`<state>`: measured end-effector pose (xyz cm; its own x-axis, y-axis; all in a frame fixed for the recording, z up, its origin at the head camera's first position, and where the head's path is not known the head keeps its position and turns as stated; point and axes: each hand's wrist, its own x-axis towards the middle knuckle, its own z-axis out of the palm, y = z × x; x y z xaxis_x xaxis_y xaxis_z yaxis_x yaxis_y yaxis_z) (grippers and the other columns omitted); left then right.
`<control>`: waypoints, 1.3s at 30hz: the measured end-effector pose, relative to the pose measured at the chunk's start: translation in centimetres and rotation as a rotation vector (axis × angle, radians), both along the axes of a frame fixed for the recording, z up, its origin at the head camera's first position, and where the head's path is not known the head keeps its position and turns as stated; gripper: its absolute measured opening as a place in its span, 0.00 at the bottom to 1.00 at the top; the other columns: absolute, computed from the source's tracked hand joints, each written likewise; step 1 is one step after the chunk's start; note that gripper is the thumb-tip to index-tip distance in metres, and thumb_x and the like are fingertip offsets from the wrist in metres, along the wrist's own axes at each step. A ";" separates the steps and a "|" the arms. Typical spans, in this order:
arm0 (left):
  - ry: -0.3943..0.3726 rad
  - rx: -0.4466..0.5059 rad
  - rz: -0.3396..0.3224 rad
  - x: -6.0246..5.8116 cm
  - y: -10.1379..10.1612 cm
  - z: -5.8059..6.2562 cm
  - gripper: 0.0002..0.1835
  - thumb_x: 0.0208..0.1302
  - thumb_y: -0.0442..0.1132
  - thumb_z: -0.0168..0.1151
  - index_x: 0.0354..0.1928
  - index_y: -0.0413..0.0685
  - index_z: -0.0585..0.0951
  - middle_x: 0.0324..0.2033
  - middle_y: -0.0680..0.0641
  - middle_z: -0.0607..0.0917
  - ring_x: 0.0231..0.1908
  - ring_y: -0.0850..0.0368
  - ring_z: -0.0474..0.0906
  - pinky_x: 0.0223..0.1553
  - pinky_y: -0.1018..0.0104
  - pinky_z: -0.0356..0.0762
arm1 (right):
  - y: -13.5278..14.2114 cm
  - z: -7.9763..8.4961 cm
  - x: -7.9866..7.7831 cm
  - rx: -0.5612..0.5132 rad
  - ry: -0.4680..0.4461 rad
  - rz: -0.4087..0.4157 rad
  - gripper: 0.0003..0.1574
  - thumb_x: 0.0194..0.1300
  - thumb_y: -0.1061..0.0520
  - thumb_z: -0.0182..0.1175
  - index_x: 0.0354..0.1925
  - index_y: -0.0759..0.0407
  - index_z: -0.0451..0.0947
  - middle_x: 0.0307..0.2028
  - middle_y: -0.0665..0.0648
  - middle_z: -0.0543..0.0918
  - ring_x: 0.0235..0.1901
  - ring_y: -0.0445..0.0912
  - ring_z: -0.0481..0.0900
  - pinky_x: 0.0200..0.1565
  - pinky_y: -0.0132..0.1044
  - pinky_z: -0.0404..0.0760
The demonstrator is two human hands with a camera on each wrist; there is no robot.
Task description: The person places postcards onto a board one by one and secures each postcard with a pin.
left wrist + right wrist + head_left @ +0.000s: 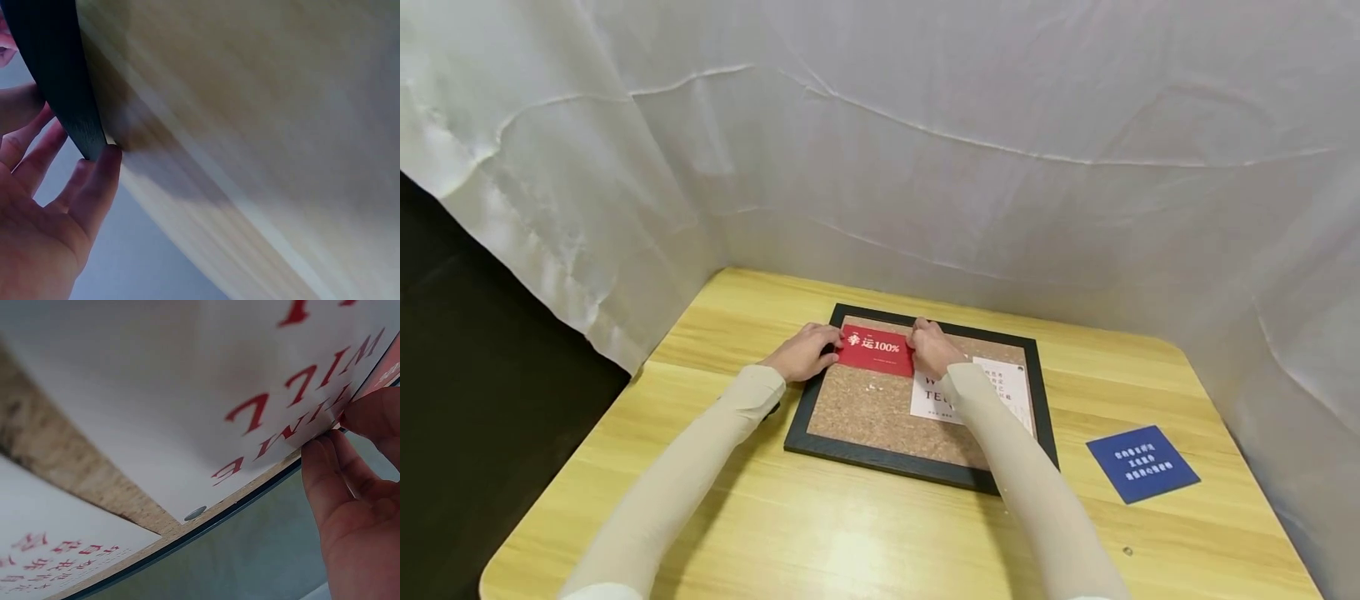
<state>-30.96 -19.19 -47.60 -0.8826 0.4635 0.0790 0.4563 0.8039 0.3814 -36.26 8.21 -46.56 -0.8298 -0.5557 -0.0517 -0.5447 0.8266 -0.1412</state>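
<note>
In the head view, a red card [876,350] with white lettering lies at the upper left of a black-framed cork board [865,412]. My left hand [807,352] rests across the board's left edge, its thumb and forefinger at the card's left side. In the left wrist view, fairly straight fingers [97,187] touch the black frame [56,69]. At the red card's upper right, my right hand [934,348] pinches its edge with bunched fingertips. The right wrist view shows these fingertips beside a white card [156,394] with red lettering; what lies between them is mostly hidden.
A second white card [1011,387] is on the board's right side. A round metal tack [195,513] sits at a white card's corner. On the wooden table [820,533], right of the board, lies a blue card [1142,462]; a small round piece [1127,551] is nearer me. White sheeting [1000,167] hangs behind.
</note>
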 end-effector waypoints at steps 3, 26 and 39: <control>-0.014 0.000 -0.011 -0.2 0.0 -0.1 0.14 0.76 0.37 0.60 0.57 0.38 0.82 0.65 0.37 0.80 0.69 0.36 0.71 0.73 0.44 0.67 | 0.2 -0.5 0.0 -0.018 -0.012 -0.015 0.19 0.72 0.65 0.55 0.56 0.63 0.85 0.58 0.62 0.77 0.59 0.57 0.76 0.63 0.46 0.80; -0.275 0.172 0.273 0.4 -0.3 0.4 0.26 0.76 0.44 0.58 0.66 0.29 0.74 0.55 0.30 0.81 0.54 0.41 0.77 0.60 0.49 0.78 | -0.2 -0.4 -0.1 -0.006 -0.048 -0.023 0.20 0.74 0.64 0.54 0.59 0.61 0.84 0.56 0.60 0.76 0.56 0.55 0.74 0.61 0.46 0.79; -0.387 0.346 0.324 0.5 -1.2 0.1 0.19 0.72 0.39 0.65 0.59 0.35 0.82 0.39 0.41 0.83 0.33 0.56 0.74 0.36 0.68 0.74 | -0.5 -0.3 -0.7 -0.060 -0.079 -0.042 0.21 0.71 0.66 0.58 0.60 0.65 0.83 0.55 0.63 0.78 0.55 0.55 0.78 0.60 0.45 0.82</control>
<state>-30.50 -20.38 -47.54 -0.9691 0.1717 -0.1772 -0.0142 0.6782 0.7348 -36.96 7.66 -46.83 -0.8472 -0.5244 -0.0852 -0.4949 0.8374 -0.2321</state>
